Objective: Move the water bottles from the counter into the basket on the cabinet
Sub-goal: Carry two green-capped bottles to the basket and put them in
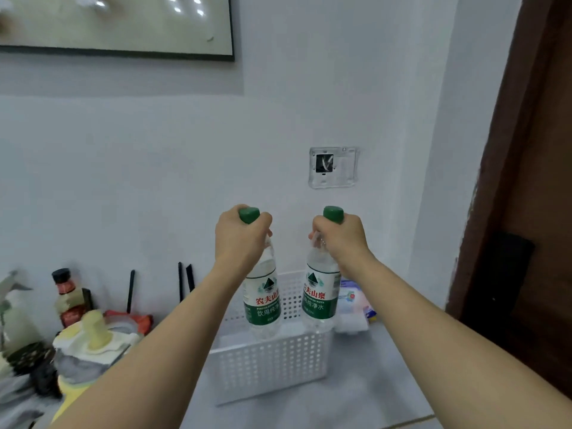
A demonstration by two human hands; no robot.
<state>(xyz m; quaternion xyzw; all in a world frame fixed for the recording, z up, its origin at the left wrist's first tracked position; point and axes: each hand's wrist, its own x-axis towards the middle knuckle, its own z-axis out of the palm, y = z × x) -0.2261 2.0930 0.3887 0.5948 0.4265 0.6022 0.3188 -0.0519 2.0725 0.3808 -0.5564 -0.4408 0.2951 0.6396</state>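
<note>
While both hands grip bottles by the neck, just under the green caps, the two hang upright side by side over the white perforated basket [272, 363]. Left hand [241, 236] curls round the left bottle [263, 301], whose base dips inside the basket's open top; right hand [340, 239] curls round the right bottle [320, 298], its base at the basket's right rim. Basket sits on the pale tabletop [371, 382] by the wall, a wipes pack [353, 301] just beside it to the right and a dark-capped sauce bottle [66, 297] among clutter well to the left.
</note>
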